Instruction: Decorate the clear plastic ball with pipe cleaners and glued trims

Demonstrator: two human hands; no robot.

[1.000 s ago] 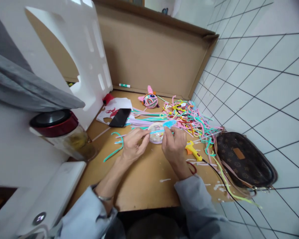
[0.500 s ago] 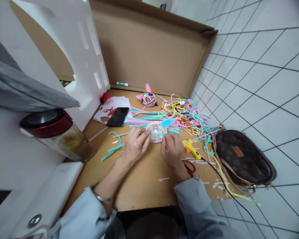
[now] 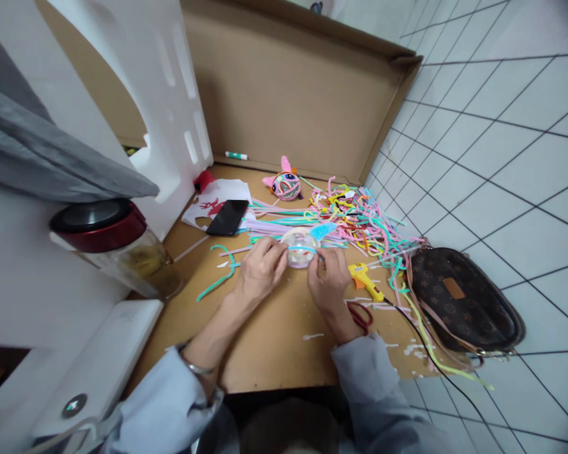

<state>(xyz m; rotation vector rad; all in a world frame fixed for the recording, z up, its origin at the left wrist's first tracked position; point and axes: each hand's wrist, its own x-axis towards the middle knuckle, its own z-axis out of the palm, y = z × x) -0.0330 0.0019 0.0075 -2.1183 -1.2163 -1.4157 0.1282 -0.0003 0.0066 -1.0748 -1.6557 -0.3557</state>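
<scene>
My left hand (image 3: 261,268) and my right hand (image 3: 330,276) are both closed in a pinch. Between them runs a blue pipe cleaner (image 3: 303,248), drawn across a clear round shell (image 3: 301,258) with a pale rim. Each hand grips one side of the strip, right at the shell's edges. A light blue ear-like piece (image 3: 322,231) sticks out at the shell's upper right. To the right of my right hand lies a yellow glue gun (image 3: 368,282). Red-handled scissors (image 3: 361,315) are partly hidden behind my right wrist.
Straight pipe cleaners (image 3: 279,222) and a tangled pile (image 3: 360,217) lie behind the shell. A pink-eared ball figure (image 3: 286,186) sits farther back. Around the edges are a phone (image 3: 228,217), a glass bottle (image 3: 146,265), a brown bag (image 3: 461,296) and a cardboard wall (image 3: 298,94).
The view has shifted slightly. Both hands stay at the shell, still pinching the blue strip, which now bows a little more. Less blue shows to the left of my left hand.
</scene>
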